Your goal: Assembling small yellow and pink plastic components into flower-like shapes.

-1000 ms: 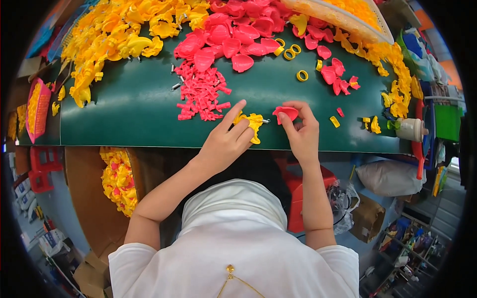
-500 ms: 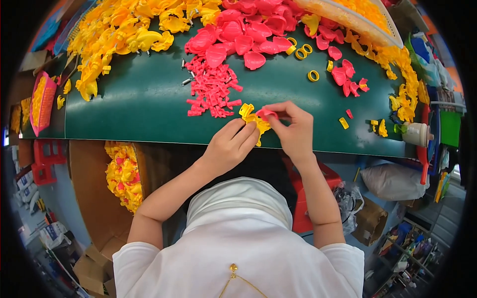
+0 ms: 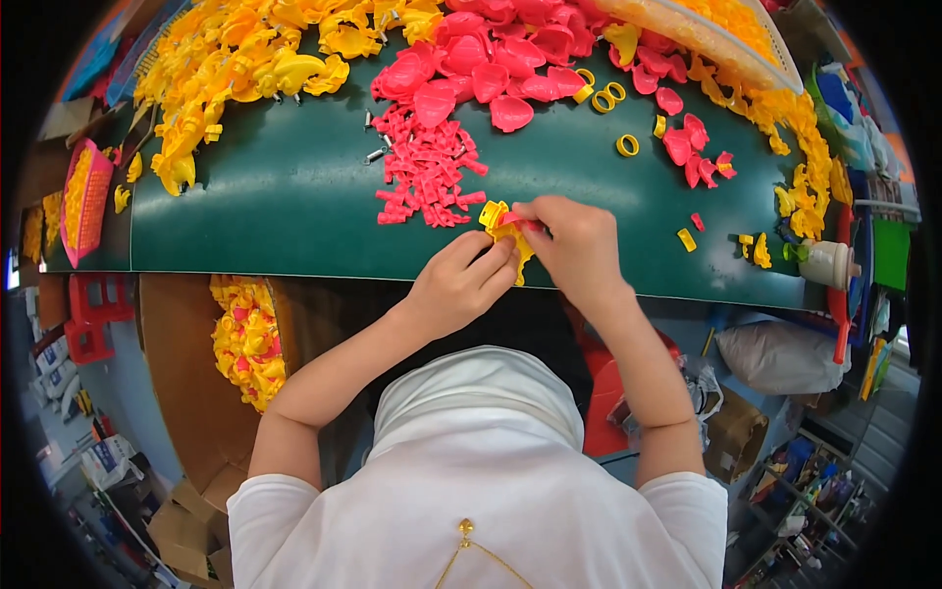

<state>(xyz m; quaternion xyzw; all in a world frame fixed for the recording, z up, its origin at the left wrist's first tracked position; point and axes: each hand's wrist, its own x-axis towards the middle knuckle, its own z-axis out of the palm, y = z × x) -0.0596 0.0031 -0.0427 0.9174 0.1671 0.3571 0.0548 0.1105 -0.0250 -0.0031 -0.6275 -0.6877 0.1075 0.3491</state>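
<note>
My left hand (image 3: 461, 283) pinches a yellow plastic part (image 3: 525, 257) just above the front edge of the green table. A ring-like yellow end of it sticks up past my fingertips. With closed fingers, my right hand (image 3: 579, 245) holds a pink plastic piece (image 3: 517, 218) against the top of that yellow part. My fingers hide much of both pieces and where they meet. Beyond my hands lies a pile of small pink plastic pieces (image 3: 429, 167). Larger pink shells (image 3: 491, 83) are heaped behind it.
Yellow parts (image 3: 235, 59) cover the far left of the table (image 3: 265, 211). Yellow rings (image 3: 627, 145) lie to the right. A white tray (image 3: 706, 41) stands far right, a pink basket (image 3: 88, 206) at the left. Below the edge, a cardboard box (image 3: 186, 363) holds yellow-and-pink pieces.
My right hand has moved in over the yellow part, bringing the pink piece down onto its top. My left hand keeps its grip. The view has shifted slightly.
</note>
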